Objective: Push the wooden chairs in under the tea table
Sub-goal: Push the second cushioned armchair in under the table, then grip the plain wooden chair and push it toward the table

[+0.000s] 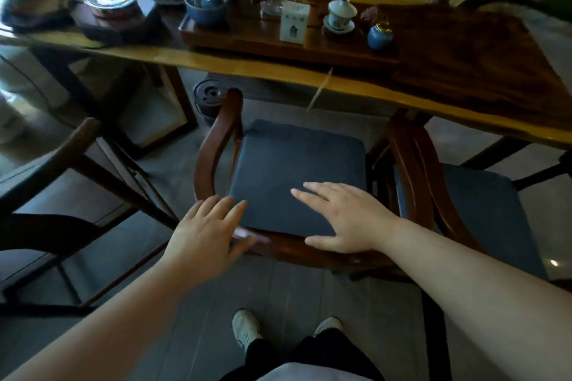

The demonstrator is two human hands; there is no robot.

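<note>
The wooden chair (216, 145) in the middle of the frame stands with its front tucked partly under the table (278, 68), its dark blue seat cushion (297, 170) mostly out in the open. Its curved back rail runs along the bottom edge of the cushion, nearest the person. Both hands are spread flat with the fingers open and holding nothing: the left hand (207, 232) hovers at the rail's lower-left corner, the right hand (346, 216) lies over the rear of the cushion, thumb near the rail; whether either presses on the wood I cannot tell.

The frame looks like solid hardwood, so it is likely heavy and stiff, and should slide as one piece on the smooth grey floor. The cushion is soft and may shift if pushed, so the back rail is the better place to take hold, one hand towards each end. The table carries fragile tea ware, so a knock against it is to be avoided.

Counted: one chair in hand, a second chair (476, 204) with a blue seat just beside it at the right, and a darker third chair (62, 151) at the left edge. One table.
</note>
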